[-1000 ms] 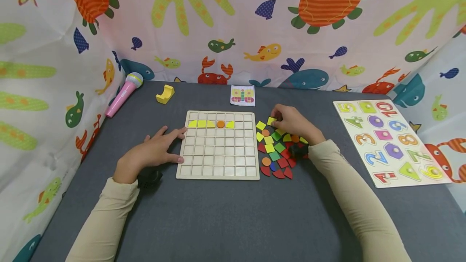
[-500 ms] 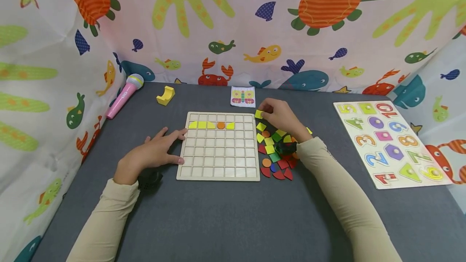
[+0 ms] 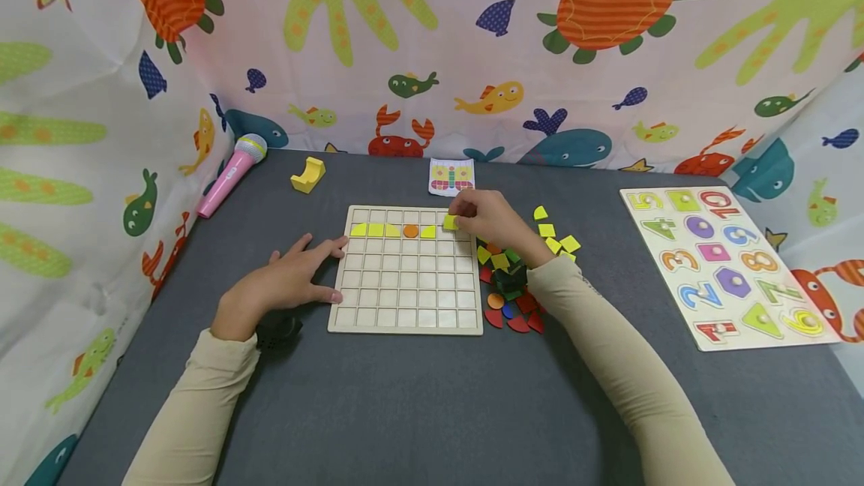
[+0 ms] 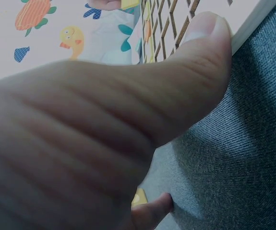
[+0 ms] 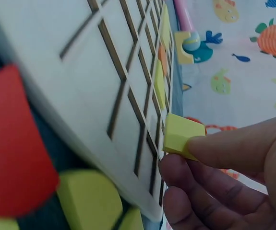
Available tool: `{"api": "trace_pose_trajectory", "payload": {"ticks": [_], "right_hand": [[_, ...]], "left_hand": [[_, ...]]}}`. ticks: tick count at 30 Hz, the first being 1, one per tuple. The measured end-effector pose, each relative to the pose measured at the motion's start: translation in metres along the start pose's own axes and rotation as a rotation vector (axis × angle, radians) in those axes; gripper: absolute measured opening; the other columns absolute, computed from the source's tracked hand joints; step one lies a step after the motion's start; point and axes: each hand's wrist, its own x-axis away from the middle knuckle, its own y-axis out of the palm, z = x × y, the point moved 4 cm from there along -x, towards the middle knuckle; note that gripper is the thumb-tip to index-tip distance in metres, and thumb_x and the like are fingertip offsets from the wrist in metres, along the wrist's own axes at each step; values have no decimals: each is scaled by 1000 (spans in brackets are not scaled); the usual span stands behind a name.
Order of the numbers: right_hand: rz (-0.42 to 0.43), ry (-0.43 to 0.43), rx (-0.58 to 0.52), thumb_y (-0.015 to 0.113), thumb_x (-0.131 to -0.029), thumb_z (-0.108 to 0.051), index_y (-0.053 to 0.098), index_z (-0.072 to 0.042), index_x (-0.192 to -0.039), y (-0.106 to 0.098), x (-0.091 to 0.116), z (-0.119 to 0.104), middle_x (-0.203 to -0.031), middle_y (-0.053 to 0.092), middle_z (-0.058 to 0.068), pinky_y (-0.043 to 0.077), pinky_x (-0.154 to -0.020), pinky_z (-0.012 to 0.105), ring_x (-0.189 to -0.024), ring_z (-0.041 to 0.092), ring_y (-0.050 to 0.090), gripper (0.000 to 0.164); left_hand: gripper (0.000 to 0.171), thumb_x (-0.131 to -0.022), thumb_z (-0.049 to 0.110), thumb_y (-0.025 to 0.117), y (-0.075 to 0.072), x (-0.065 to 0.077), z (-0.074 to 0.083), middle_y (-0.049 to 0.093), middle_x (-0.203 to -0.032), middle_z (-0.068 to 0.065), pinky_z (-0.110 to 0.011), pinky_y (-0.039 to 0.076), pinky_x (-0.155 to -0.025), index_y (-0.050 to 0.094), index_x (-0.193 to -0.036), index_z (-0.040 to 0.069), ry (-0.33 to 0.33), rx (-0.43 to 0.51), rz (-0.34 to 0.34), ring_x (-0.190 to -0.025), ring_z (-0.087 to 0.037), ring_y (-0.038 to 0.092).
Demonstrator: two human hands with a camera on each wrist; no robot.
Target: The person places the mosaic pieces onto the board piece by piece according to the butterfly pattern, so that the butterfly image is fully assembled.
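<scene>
My right hand [image 3: 496,220] pinches a yellow square tile [image 3: 450,223] between thumb and fingers, over the top right part of a wooden grid board [image 3: 403,277]. In the right wrist view this yellow tile [image 5: 181,132] is held tilted just above the cells. Several yellow tiles [image 3: 375,230] and an orange round tile [image 3: 410,231] lie in the board's second row. My left hand [image 3: 277,287] rests at the board's left edge, thumb and fingers touching it. Seen from the left wrist, the thumb [image 4: 195,62] presses on the board's rim. My right wrist partly hides the loose tiles.
Loose red tiles [image 3: 518,324], yellow tiles [image 3: 570,244] and others lie right of the board. A small pattern card [image 3: 451,176] sits behind it. Further off are a yellow block [image 3: 307,175], a pink toy microphone [image 3: 229,175] and a number puzzle board [image 3: 725,268].
My right hand has carried the yellow square tile leftward from the loose tiles to over the board's upper right. My left hand stays at the board's edge.
</scene>
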Motion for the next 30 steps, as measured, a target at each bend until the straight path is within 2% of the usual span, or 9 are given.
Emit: {"api": "trace_pose_trajectory", "payload": {"ticks": [5,13,23,30], "right_hand": [[-46,-12,13,70,-100,-3,75,-2,-107,9,-1,-3,-97,73,9,56,-83,41,-90,25,66,9],[-47,-19,17,71,-100,-2,75,-2,-103,15,-1,-6,-93,72,8,54,-80,40,-86,25,65,5],[-54,-59,109,72,-100,-1,79,-1,-102,17,-2,-8,-96,69,10,52,-78,40,-86,25,60,7],[-53,-49,101,71,-101,-5,79,-2,-105,13,0,-6,-95,73,7,53,-77,38,-85,24,62,9]], "left_hand": [[101,-95,39,84,1,-1,-1,36,-170,-17,-87,1,-112,23,-171,15,-5,5,-7,-158,-56,0],[99,-95,37,84,3,-3,-4,35,-171,-16,-86,2,-112,23,-171,17,-8,-4,-4,-159,-54,0],[100,-95,36,84,2,-5,-3,36,-171,-15,-85,1,-113,23,-172,17,-14,1,-8,-160,-53,-1],[100,-95,36,84,2,-6,-5,36,-171,-15,-85,1,-113,23,-172,17,-16,-3,-5,-160,-53,-2]]}}
